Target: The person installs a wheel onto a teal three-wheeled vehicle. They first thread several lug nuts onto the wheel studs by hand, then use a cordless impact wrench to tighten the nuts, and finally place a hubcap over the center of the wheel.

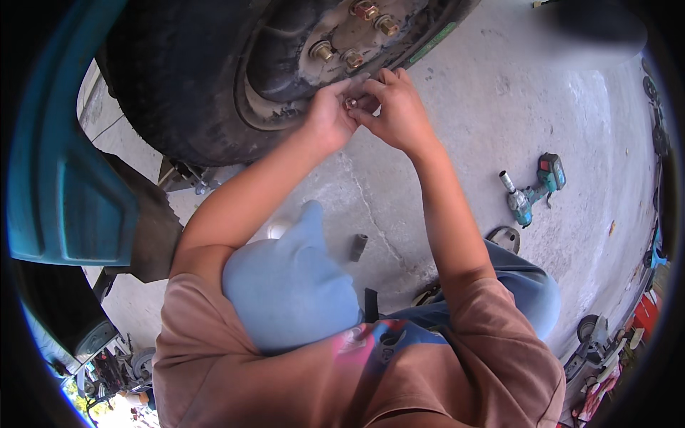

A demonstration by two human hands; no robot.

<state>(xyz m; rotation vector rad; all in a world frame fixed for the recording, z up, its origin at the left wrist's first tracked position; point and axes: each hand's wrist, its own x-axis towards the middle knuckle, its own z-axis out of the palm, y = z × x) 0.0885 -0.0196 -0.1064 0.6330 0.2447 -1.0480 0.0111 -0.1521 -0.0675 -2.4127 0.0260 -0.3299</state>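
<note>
In front of the lower rim of a large wheel, my two hands meet. My left hand [332, 118] curls its fingers round a small shiny metal nut [349, 103]. From the other side, my right hand [397, 114] pinches at the same nut with thumb and bent fingers, which partly hide it. Just above them is the wheel's hub [341, 36], where several brassy nuts are seated, one with a reddish tint [364, 10]. The black tire [171, 85] fills the upper left.
A teal cordless impact wrench [523, 203] with a long socket lies on the concrete floor to my right. A dark loose socket [359, 247] stands between my knees. At left, a teal vehicle panel [85, 192] reaches close to my arm. A wheeled jack [592, 339] is at lower right.
</note>
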